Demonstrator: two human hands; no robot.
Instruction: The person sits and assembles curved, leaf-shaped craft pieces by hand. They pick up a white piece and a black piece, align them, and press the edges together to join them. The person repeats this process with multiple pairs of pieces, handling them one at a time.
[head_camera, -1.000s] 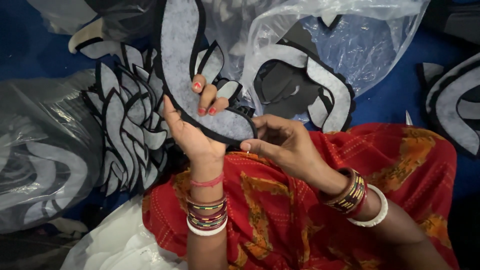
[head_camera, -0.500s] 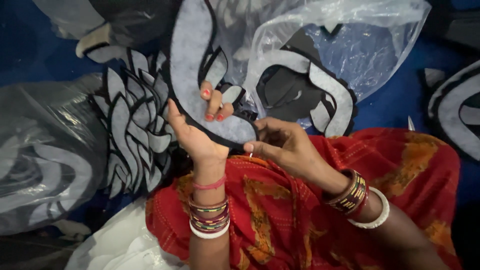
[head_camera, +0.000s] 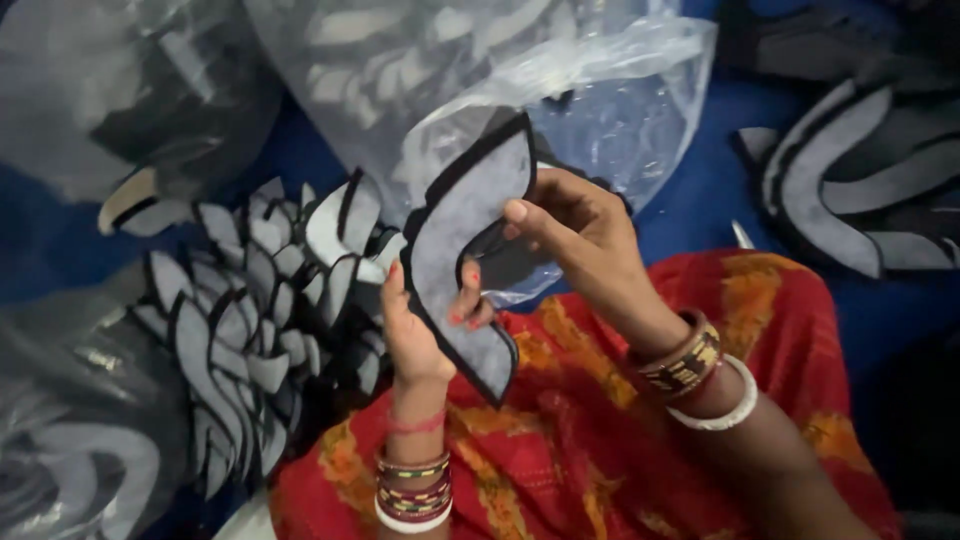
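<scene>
Head view. Both hands are up over the lap, sharing one curved grey felt piece (head_camera: 455, 255) with a black edge, held roughly upright. Left hand (head_camera: 418, 325) grips its lower half, fingers wrapped round the inner curve, painted nails showing. Right hand (head_camera: 575, 235) pinches the upper part, thumb pressed on the grey face, other fingers behind. Red and orange cloth (head_camera: 600, 420) covers the lap beneath. A heap of like grey pieces (head_camera: 235, 320) lies to the left on blue ground. A clear plastic bag (head_camera: 600, 110) sits behind the hands. More pieces (head_camera: 840, 190) lie far right.
</scene>
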